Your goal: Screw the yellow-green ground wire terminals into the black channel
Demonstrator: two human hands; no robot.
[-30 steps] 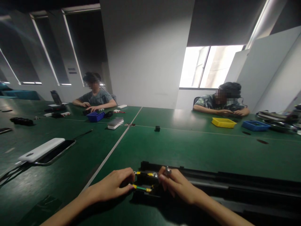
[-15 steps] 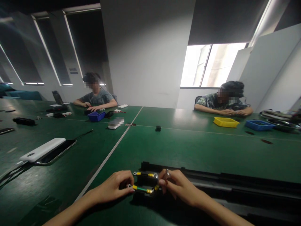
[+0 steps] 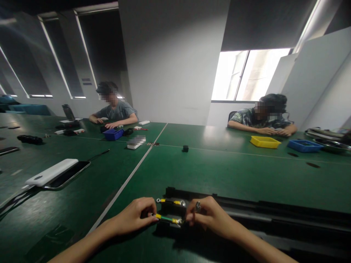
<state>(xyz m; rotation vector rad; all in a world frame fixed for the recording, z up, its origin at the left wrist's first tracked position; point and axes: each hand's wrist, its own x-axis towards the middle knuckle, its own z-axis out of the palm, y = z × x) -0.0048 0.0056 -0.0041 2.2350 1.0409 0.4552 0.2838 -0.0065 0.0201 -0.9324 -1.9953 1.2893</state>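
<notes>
My left hand [image 3: 137, 216] pinches the left end of a short green wire [image 3: 166, 218] with yellow sleeves and metal ring terminals. The wire's right ring lies at the end of a long black channel-like part [image 3: 236, 205]. Close to that ring is my right hand [image 3: 210, 216], wearing a ring, with thumb and fingertips closed together. Whatever is between those fingertips is too dark and small to make out. Behind the green wire, a second short wire [image 3: 170, 202], black with yellow sleeves and ring terminals, juts left from the black part.
On the left lie a white power bank [image 3: 52, 172] and a phone [image 3: 68, 176] with cables. Farther off are a small black block [image 3: 185, 148], a blue bin [image 3: 113, 134], a yellow bin [image 3: 265, 142] and another blue bin [image 3: 305, 146]. Two people sit across the green table [image 3: 214, 168].
My right fingertips have shifted slightly; a small yellow bit seen beside them is now out of sight. My left hand keeps its pinch on the green wire. The camera view has moved a little.
</notes>
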